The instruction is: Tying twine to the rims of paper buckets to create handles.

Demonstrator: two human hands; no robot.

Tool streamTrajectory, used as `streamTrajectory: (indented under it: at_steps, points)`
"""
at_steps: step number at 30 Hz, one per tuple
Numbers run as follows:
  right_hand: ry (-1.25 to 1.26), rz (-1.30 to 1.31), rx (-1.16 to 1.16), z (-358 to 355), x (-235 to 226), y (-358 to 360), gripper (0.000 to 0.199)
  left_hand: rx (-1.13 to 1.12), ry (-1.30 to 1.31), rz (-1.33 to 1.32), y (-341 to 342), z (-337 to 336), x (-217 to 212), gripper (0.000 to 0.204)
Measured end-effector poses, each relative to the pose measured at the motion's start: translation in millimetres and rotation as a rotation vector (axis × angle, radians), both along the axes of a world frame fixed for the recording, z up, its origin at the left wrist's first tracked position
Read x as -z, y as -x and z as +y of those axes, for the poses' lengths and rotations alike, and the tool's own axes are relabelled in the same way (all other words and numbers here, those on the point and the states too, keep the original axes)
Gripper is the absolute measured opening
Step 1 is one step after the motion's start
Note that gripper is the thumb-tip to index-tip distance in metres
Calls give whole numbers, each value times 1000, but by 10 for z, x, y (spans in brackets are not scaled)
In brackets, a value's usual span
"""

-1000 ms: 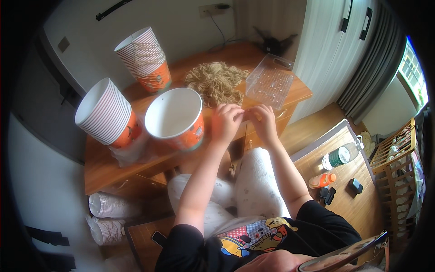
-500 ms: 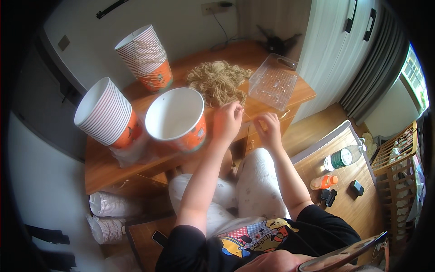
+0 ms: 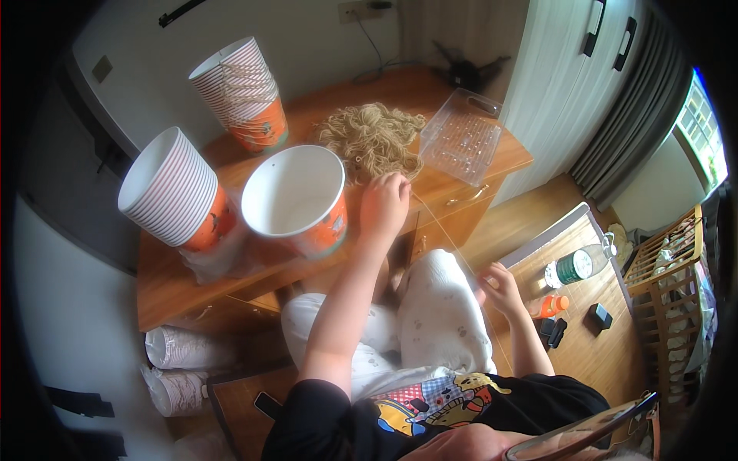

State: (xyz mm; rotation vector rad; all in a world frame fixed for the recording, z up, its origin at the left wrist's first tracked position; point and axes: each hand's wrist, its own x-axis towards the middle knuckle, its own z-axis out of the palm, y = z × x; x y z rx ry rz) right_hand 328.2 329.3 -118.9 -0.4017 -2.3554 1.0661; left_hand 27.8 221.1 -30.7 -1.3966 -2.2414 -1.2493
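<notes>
My left hand (image 3: 387,203) is closed in a pinch at the front edge of the wooden desk, just below a loose heap of tan string (image 3: 369,138). A thin strand of string (image 3: 440,227) runs slanting from it down toward my right hand (image 3: 500,289), which is closed on the strand beside my right knee. Left of my left hand stands a large paper bucket (image 3: 329,219), white inside and orange outside, open at the top. Nothing shows inside the bucket except a small dark speck on its wall.
Two stacks of nested paper buckets, a near one (image 3: 173,192) and a far one (image 3: 242,96) wound with string, stand at the desk's left. A clear plastic tray (image 3: 461,138) lies on its right. A water bottle (image 3: 576,267) and an orange bottle (image 3: 547,306) are off to my right.
My right hand has moved down and to the right, away from the left, with the strand now stretched between them. My left hand has stayed near the heap.
</notes>
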Motion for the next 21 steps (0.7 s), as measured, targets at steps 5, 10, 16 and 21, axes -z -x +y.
streamTrajectory:
  at_steps: [5, 10, 16, 21]
  points:
    - [56, -144, -12, -81, 15, -361, 5, -67, -127, 46, 155, 124, 154, 11]
    - [-1, -694, -57, -91, 49, -630, 15, -214, -69, -6, 419, 408, 193, 11]
    - [-97, -861, 125, -73, -173, -754, 14, -574, 91, 97, 467, 390, 12, 24]
    - [-327, -651, 168, -240, -641, -596, 9, -146, -113, 249, -412, 125, -218, 39]
